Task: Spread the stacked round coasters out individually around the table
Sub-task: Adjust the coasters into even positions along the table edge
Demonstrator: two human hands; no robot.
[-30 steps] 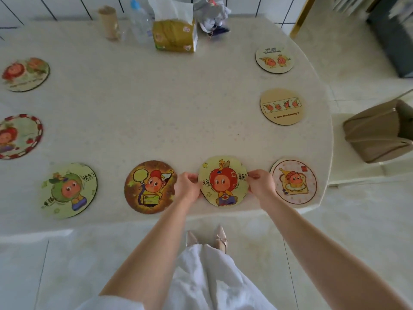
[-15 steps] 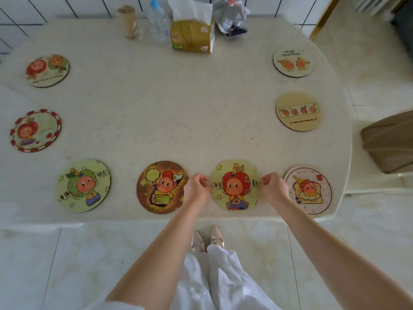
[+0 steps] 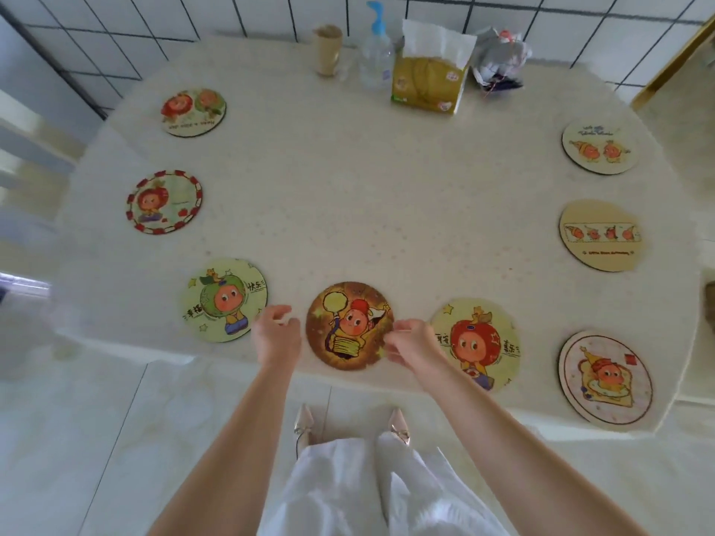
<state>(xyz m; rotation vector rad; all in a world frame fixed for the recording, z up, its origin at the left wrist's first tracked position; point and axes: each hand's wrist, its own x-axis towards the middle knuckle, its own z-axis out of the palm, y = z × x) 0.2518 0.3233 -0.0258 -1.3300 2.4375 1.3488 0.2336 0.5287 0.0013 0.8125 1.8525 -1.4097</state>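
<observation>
Several round cartoon coasters lie singly around the rim of the pale table (image 3: pixel 367 187); none are stacked. At the front edge lies a brown coaster (image 3: pixel 350 323), with a green one (image 3: pixel 224 299) to its left and a yellow apple one (image 3: pixel 487 342) to its right. My left hand (image 3: pixel 276 334) hovers just off the brown coaster's left edge, fingers apart and holding nothing. My right hand (image 3: pixel 412 342) is at its right edge, fingers loosely curled over the rim, gripping nothing I can see. Its forearm covers part of the yellow apple coaster.
More coasters: red-bordered (image 3: pixel 164 201) and two-fruit (image 3: pixel 193 112) on the left; white (image 3: pixel 597 147), tan (image 3: pixel 599 236) and toast (image 3: pixel 605 377) on the right. A tissue box (image 3: pixel 425 83), pump bottle (image 3: pixel 375 52), cardboard tube (image 3: pixel 328 50) and grey bundle (image 3: pixel 499 59) stand at the back.
Both hands have let go of the yellow apple coaster and shifted left to flank the brown coaster. My view has swung left and up.
</observation>
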